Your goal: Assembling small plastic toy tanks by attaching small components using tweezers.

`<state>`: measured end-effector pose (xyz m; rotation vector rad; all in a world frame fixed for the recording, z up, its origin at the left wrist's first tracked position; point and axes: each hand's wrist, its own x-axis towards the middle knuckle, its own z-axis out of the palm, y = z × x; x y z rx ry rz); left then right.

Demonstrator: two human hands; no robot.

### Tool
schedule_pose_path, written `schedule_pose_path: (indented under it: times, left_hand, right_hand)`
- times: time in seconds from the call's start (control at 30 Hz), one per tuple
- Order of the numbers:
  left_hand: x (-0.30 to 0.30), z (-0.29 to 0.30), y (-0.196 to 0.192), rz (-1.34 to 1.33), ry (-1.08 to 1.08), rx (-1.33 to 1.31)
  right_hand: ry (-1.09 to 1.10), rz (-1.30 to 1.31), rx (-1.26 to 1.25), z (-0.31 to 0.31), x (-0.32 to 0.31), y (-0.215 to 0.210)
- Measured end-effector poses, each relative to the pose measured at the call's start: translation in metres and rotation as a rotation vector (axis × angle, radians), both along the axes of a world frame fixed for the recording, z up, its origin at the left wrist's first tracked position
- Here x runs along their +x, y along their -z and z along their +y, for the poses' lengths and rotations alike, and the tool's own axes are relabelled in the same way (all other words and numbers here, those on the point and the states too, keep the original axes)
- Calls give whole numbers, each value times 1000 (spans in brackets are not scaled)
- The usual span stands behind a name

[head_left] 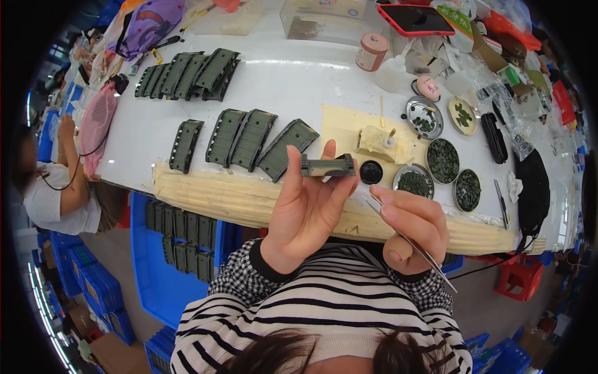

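My left hand (299, 215) is raised palm up over the padded table edge, its thumb and fingers closed around a small dark green molded plastic piece (327, 167). The piece is held level, seen nearly edge-on. Just to the right, my right hand (416, 223) grips metal tweezers (434, 264), whose tips point up and left, apart from the green piece. A finger of that hand wears a tan wrap. Beyond the hands are a small round black dish (371, 172) and round tins of tiny dark green parts, among them one tin (443, 160) heaped full.
Curved green panels (252, 140) lie in rows at the left; more fill a blue crate (146, 274) below the table. A tape-covered block (381, 143) stands mid-table. Farther back are a pink jar (372, 51) and red-cased phone (416, 20). Another person (68, 199) sits at left.
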<state>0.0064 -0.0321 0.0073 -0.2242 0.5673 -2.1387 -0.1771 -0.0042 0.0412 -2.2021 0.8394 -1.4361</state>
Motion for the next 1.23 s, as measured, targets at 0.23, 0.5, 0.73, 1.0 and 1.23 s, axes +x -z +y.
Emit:
schedule_pose_path:
  times: [0.23,0.5,0.73,1.0,1.23]
  left_hand:
    - [-1,1,-3,-20,21,28]
    - [12,5,14,-400,-156,-283]
    - [11,1,2,-869,-120,-460]
    - [8,4,-9,-1110,-78,-450]
    - [7,6,-11,-1180,-116,-531]
  right_hand:
    - [2,32,-17,-3,6,-6]
    - [344,-215,146,-5,-30,11]
    - [524,106,293,-10,-68,33]
    - [574,248,239,-18,-64,33]
    - [583,287,265,-18,-66,34]
